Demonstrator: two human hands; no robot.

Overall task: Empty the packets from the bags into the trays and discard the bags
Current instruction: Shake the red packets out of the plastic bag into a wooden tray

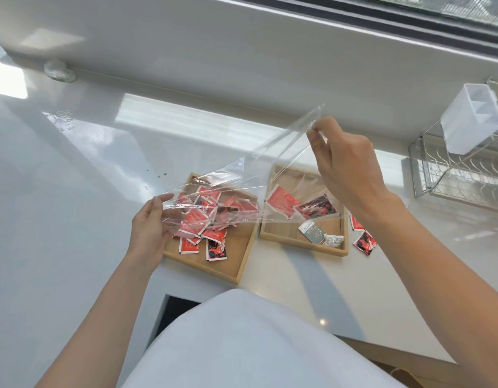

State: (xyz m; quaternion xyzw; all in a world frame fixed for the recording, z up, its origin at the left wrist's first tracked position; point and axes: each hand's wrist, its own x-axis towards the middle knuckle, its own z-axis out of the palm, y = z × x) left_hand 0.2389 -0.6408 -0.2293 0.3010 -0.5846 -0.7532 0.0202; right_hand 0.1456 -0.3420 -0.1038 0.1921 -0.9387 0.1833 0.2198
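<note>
A clear plastic bag (259,166) is stretched in the air above two wooden trays. My left hand (149,228) grips its lower left end and my right hand (345,163) pinches its upper right corner. No packets show inside it. The left tray (236,259) holds a heap of several red and black packets (205,222). The right tray (301,242) holds a red packet (281,201), a black and red packet (317,208), a grey sachet (310,231) and a crumpled silver scrap (333,239).
Two red packets (364,238) lie on the white counter (74,219) right of the right tray. A wire dish rack (460,175) with a white plastic container (471,116) stands at the far right. A window sill runs along the back.
</note>
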